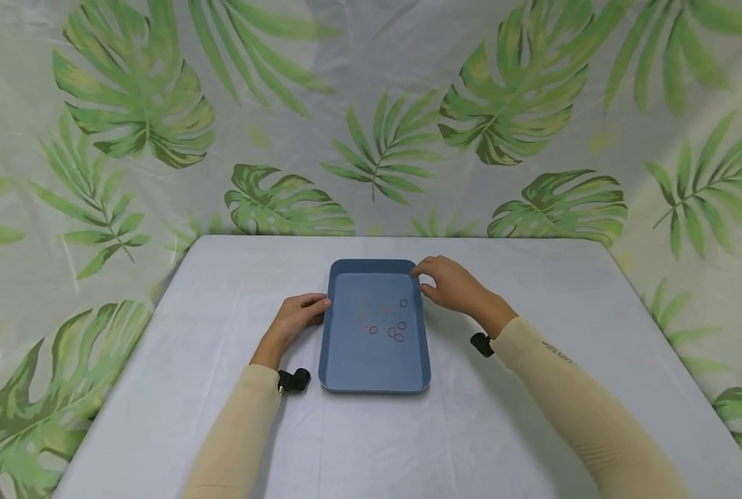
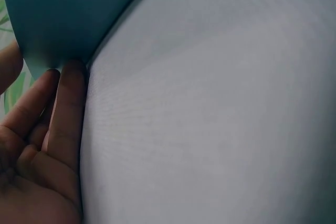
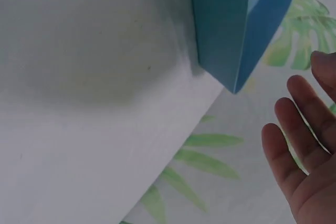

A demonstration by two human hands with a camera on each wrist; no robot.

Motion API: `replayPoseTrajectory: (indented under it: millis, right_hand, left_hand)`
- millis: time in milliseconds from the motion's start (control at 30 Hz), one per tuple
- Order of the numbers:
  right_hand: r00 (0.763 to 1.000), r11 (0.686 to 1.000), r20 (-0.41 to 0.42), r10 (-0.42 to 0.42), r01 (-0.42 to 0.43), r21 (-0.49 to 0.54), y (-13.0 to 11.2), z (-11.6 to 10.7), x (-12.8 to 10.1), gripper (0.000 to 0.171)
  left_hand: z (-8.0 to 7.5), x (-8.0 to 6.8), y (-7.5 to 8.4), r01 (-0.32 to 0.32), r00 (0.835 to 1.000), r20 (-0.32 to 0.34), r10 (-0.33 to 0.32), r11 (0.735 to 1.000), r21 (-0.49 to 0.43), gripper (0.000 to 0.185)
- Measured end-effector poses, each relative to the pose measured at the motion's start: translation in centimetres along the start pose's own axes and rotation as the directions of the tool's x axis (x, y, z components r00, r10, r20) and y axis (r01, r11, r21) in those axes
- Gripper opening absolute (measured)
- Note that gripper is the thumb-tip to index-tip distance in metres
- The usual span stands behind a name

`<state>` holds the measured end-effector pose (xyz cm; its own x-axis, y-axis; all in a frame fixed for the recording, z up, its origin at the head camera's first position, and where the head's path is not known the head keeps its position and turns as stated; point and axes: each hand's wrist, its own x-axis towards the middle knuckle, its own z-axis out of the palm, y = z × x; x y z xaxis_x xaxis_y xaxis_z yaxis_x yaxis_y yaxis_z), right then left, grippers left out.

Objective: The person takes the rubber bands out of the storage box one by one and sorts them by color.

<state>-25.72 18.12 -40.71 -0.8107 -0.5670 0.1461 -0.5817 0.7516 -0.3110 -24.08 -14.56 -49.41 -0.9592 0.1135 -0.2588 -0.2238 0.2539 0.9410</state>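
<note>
A blue rectangular tray point(image 1: 371, 371) lies on the white-covered table. Several small thin pinkish-red rings point(image 1: 399, 338) are scattered over its middle and right part, among fainter orange ones point(image 1: 385, 309). My left hand point(image 1: 296, 317) holds the tray's left side, thumb at the rim. In the left wrist view its fingers point(image 2: 68, 103) press against the outer wall low down, near the cloth. By the far right corner is my right hand point(image 1: 449, 283), thumb and fingers spread. The right wrist view shows those fingers point(image 3: 294, 156) extended, apart from the tray wall point(image 3: 218, 30).
White cloth point(image 1: 533, 277) covers the table around the tray. Behind its far edge hangs a curtain with green leaf prints point(image 1: 383, 152). Each wrist, at the end of a beige sleeve point(image 1: 230, 430), carries a small black camera point(image 1: 294, 380).
</note>
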Motion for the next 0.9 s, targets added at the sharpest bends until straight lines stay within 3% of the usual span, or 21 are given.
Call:
replayPoseTrajectory:
  millis: [233, 433, 700, 900]
  right_hand:
    - [0.999, 1.000, 0.053, -0.008, 0.009, -0.022, -0.1, 2.3, 2.1, 0.022]
    - [0.996, 0.993, 0.035, -0.078, 0.080, -0.088, -0.2, 3.1, 2.6, 0.017]
    - [0.989, 0.968, 0.056, -0.138, 0.146, -0.203, 0.3, 3.8, 3.6, 0.012]
    - [0.985, 0.949, 0.110, -0.135, 0.161, -0.273, 0.8, 4.6, 3.9, 0.007]
  left_hand:
    - [0.0, 0.1, -0.1, -0.017, 1.000, 0.002, 0.017, 1.000, -0.009, 0.047]
    - [-0.1, 0.2, -0.1, -0.014, 1.000, -0.006, 0.014, 1.000, -0.021, 0.045]
    - [-0.2, 0.5, -0.3, -0.028, 1.000, -0.007, 0.028, 0.999, -0.016, 0.045]
    - [-0.1, 0.4, -0.3, -0.025, 1.000, 0.003, 0.025, 1.000, -0.007, 0.045]
